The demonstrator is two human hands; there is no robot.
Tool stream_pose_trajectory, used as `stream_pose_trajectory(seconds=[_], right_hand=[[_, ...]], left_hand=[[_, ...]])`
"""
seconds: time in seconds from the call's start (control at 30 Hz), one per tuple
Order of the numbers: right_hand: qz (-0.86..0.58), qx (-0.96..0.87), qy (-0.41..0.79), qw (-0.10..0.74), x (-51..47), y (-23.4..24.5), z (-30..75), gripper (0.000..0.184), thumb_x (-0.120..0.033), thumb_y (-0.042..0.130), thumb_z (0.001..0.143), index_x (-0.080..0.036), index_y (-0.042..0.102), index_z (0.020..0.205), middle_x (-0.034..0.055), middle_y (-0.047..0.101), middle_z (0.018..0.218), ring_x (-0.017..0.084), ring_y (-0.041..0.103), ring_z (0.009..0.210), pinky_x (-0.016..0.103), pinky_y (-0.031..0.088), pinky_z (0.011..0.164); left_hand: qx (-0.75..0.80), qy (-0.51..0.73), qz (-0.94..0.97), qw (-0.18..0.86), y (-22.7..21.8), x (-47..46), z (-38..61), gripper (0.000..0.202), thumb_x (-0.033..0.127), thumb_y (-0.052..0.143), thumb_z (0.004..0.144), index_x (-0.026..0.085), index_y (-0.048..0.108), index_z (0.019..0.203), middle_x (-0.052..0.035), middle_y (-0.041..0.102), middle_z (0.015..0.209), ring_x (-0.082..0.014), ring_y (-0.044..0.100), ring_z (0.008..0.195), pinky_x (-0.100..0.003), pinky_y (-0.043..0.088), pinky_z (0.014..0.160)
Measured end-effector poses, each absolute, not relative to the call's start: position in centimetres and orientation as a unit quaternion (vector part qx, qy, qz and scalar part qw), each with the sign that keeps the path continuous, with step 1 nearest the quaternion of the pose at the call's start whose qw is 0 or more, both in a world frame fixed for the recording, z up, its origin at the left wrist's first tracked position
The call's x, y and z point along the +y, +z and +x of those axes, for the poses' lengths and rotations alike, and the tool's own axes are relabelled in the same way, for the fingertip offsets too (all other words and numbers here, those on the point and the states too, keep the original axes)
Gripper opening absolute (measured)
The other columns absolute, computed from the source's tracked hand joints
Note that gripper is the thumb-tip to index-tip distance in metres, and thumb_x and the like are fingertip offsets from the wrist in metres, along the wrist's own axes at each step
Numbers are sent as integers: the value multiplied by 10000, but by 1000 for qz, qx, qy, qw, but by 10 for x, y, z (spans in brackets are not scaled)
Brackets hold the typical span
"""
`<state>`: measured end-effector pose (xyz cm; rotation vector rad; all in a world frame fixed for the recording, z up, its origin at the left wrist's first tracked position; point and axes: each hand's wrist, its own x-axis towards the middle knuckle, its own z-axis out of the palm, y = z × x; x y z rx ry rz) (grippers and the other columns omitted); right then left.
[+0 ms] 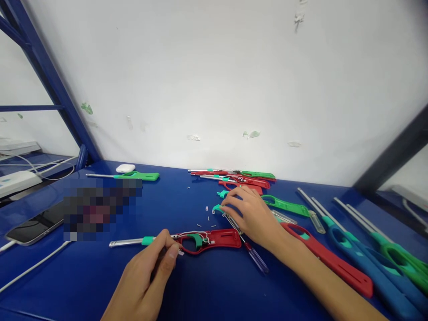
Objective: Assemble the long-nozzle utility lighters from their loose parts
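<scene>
My left hand (150,272) has thumb and index finger pinched at a small white piece (181,253), beside an opened red gas lighter (225,238) with a metal nozzle, green trigger and white wires showing. My right hand (249,214) reaches over the middle of the table, its curled fingertips on a teal plastic piece (218,208). Below that hand lies a screwdriver (256,258) with a purple handle, its shaft partly hidden. Small screws (208,218) and a little white part (206,208) lie left of my right fingertips.
Several lighters lie at the back, among them a green one (252,174). A red lighter (334,261) and blue lighters (361,263) lie right. Left are a green lighter (143,176), a white case (125,168), a phone (36,225) and a white cable (33,267).
</scene>
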<state>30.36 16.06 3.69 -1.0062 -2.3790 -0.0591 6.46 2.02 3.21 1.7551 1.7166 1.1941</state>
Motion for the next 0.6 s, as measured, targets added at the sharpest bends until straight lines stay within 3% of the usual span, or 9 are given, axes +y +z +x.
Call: stream_pose_trajectory(seconds=[0.27,0.43,0.6], right_hand=[[-429,-858,-47,280,178,37,326,270,-292,533,1067,-204,780,1000,98,767,1057,285,648,1032,455,470,940],[-463,-846,-69,256,190,49,344,345,-338,455,1086,-228,782,1105,88,798,1088,287,660,1050,452,455,951],[-548,-797,-99,234,206,61,375,359,-295,431,1071,-180,756,1170,135,795,1032,316,679,1017,478,451,934]], left_hand=[[614,415,629,234,29,27,62,410,589,506,998,265,593,762,21,601,700,-183,549,623,-239,463,554],[619,376,637,263,23,30,55,456,623,445,1028,250,575,800,17,560,757,-176,543,686,-230,424,566],[618,361,645,266,25,32,52,502,653,419,1025,250,543,754,21,509,731,-175,526,677,-231,423,569]])
